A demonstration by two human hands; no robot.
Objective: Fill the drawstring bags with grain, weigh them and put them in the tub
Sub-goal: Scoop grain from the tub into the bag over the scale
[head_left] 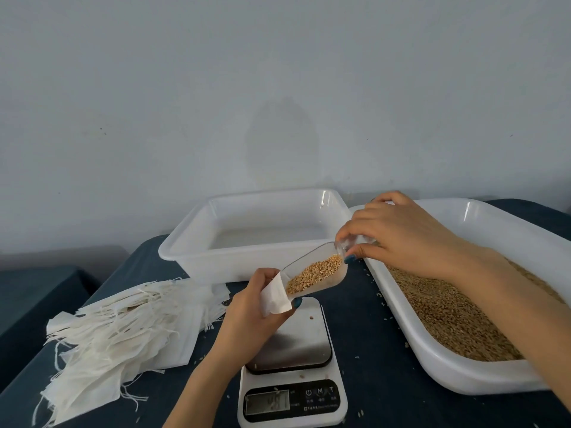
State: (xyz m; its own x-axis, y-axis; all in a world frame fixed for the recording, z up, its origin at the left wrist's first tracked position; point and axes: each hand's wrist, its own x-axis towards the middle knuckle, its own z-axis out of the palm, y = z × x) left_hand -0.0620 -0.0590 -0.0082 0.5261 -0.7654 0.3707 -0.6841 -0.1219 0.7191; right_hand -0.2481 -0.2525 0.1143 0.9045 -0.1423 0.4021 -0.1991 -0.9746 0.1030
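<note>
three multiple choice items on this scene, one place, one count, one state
1. Where is the pile of empty white cloth bags? A) left of the white digital scale B) in a tub C) on the scale
2. How many white plastic tubs stand on the dark blue table? A) one B) two C) three
3. The clear plastic scoop in the right hand is A) empty B) carrying grain C) upside down

1 A, it lies by the scale's left side. 2 B, an empty tub behind, a grain-filled tub at right. 3 B, tan grain sits in it, at the small white bag in the left hand.
</note>
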